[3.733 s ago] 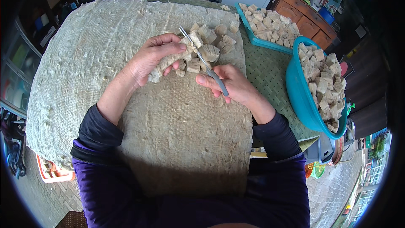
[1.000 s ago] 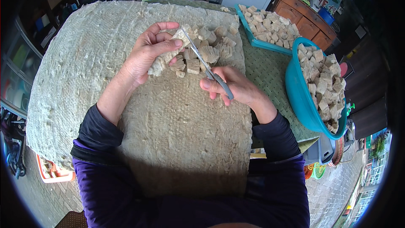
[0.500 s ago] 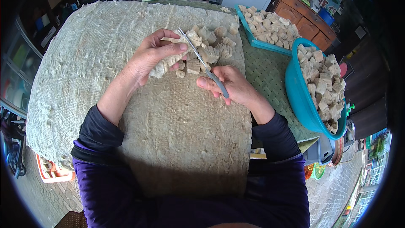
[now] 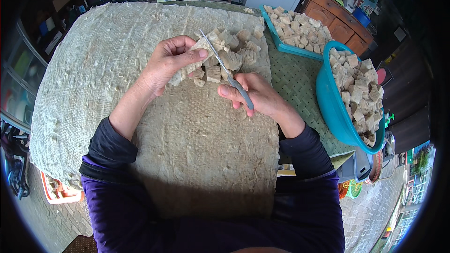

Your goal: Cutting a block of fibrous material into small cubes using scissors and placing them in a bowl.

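Observation:
My left hand (image 4: pixel 169 64) pinches a pale, fibrous strip (image 4: pixel 200 46) between thumb and fingers, over the far right part of a thick mat (image 4: pixel 206 145). My right hand (image 4: pixel 262 94) is closed round the grey handles of a pair of scissors (image 4: pixel 242 93). Their narrow metal blades point up and to the left, across the right side of the strip; whether they bite into it I cannot tell. Several cut chunks (image 4: pixel 213 74) of the same material lie in a loose heap under and beyond the blades.
Right of the mat is a green woven table cover (image 4: pixel 295 77). On it a teal tray (image 4: pixel 300 52) and a deeper teal basin (image 4: pixel 335 112) are heaped with similar chunks. A wooden cabinet (image 4: pixel 340 23) stands behind. An orange crate (image 4: pixel 63 199) is on the floor at left.
The strip in my left hand has shifted slightly, with more of its flat face showing beside the blades. My right hand and the scissors have barely moved.

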Action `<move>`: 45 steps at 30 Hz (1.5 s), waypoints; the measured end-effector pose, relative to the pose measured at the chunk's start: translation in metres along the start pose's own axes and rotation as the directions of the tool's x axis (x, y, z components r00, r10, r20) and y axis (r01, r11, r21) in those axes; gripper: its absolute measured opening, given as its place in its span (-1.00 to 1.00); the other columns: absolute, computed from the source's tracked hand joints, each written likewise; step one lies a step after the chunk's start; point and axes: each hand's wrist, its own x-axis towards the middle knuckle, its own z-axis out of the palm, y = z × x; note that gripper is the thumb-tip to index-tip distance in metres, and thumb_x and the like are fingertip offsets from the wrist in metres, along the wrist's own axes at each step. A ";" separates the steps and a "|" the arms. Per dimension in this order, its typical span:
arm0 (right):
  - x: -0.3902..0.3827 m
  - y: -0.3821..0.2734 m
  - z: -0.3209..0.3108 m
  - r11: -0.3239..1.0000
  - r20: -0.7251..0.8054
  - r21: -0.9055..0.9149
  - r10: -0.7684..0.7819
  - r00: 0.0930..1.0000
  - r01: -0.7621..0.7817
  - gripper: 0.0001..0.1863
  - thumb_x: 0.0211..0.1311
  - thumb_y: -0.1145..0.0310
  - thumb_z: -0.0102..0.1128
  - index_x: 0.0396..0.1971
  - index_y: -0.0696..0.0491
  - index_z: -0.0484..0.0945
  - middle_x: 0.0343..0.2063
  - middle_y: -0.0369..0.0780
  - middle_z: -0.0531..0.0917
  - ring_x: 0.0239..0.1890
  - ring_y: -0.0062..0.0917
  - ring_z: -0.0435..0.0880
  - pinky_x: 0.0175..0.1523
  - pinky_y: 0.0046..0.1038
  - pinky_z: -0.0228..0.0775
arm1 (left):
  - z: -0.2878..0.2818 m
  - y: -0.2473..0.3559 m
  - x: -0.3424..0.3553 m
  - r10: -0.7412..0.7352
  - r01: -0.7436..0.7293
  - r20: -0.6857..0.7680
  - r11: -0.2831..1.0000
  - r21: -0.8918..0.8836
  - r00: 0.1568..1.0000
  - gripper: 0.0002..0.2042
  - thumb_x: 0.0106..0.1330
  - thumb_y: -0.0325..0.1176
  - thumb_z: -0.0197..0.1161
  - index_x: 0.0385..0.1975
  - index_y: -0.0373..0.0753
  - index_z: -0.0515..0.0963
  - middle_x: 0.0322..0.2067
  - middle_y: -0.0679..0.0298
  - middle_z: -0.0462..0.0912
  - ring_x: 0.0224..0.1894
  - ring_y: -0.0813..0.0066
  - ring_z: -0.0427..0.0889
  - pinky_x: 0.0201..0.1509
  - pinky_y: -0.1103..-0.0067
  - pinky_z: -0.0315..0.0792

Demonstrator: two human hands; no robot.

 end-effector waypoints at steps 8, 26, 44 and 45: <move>0.002 0.005 0.000 1.000 -0.022 -0.009 -0.022 1.000 0.022 -0.33 -0.17 -0.31 0.30 -0.80 0.07 0.36 -0.83 -0.27 0.48 -0.89 -0.66 0.43 -0.77 -0.64 0.25 | -0.003 0.000 0.001 -0.042 0.043 0.025 0.999 -0.011 0.999 -0.86 0.19 -0.36 0.28 -0.35 -0.26 0.53 -0.49 0.38 0.57 -0.48 0.69 0.54 -0.49 0.73 0.37; 0.001 0.001 0.005 0.993 -0.058 -0.080 0.079 0.995 -0.083 -0.44 -0.03 -0.15 0.32 -0.75 0.05 0.37 -0.82 -0.35 0.42 -0.90 -0.75 0.34 -0.81 -0.71 0.11 | -0.006 0.000 0.002 -0.091 0.092 0.018 0.995 -0.043 0.996 -0.88 0.19 -0.38 0.28 -0.34 -0.26 0.55 -0.47 0.38 0.59 -0.48 0.66 0.57 -0.50 0.73 0.38; 0.002 0.009 0.001 0.999 -0.004 0.012 -0.033 0.999 0.033 -0.39 -0.04 -0.17 0.31 -0.82 -0.05 0.19 -0.83 -0.28 0.42 -0.89 -0.71 0.37 -0.82 -0.67 0.18 | -0.001 0.002 0.000 -0.098 0.098 0.052 0.995 0.005 0.994 -0.89 0.19 -0.36 0.27 -0.39 -0.24 0.55 -0.52 0.39 0.55 -0.49 0.67 0.52 -0.52 0.71 0.34; 0.002 0.008 0.000 1.000 -0.002 0.010 -0.025 1.000 0.025 -0.40 -0.03 -0.17 0.31 -0.82 -0.04 0.21 -0.83 -0.28 0.41 -0.89 -0.72 0.37 -0.82 -0.67 0.18 | -0.001 0.002 0.001 -0.096 0.095 0.055 0.995 0.012 0.994 -0.89 0.19 -0.35 0.27 -0.40 -0.24 0.55 -0.53 0.39 0.55 -0.48 0.67 0.52 -0.52 0.70 0.33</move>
